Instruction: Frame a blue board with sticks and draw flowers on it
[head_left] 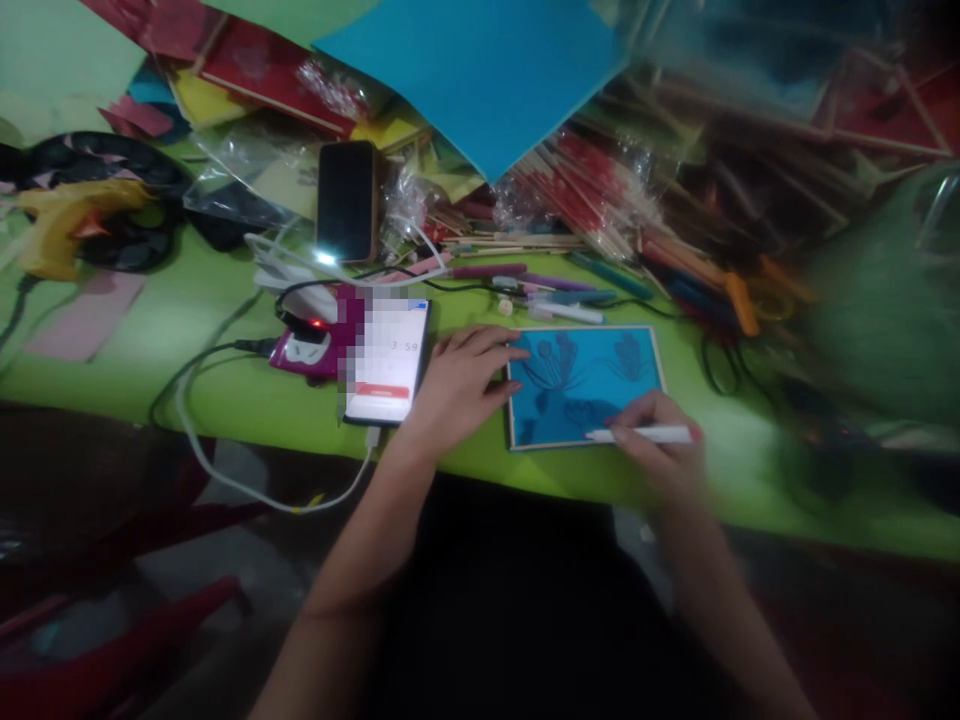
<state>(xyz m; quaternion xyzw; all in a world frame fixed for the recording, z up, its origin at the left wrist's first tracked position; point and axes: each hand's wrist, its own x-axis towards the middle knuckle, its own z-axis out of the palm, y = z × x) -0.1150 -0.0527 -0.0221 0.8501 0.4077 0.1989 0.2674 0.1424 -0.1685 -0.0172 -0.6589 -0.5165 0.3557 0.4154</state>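
A blue card (600, 395) with a pale border lies flat at the front of the green table, bearing dark drawn plant-like shapes. My right hand (660, 440) is closed around a white marker (660, 434), its tip at the card's lower edge. On the card's left edge rest the fingertips of my left hand (469, 385), spread and holding nothing. Just left of that hand is a lit phone (386, 365) with a white cable plugged into its lower end. Whether the marker tip touches the card, I cannot tell.
Several markers (555, 297) lie behind the card. A purple power strip (304, 350) with cables, a second phone (346, 200) with its light on, and a yellow glue gun (82, 220) stand to the left. Further back are a large blue sheet (487, 70) and bundled sticks (577, 190).
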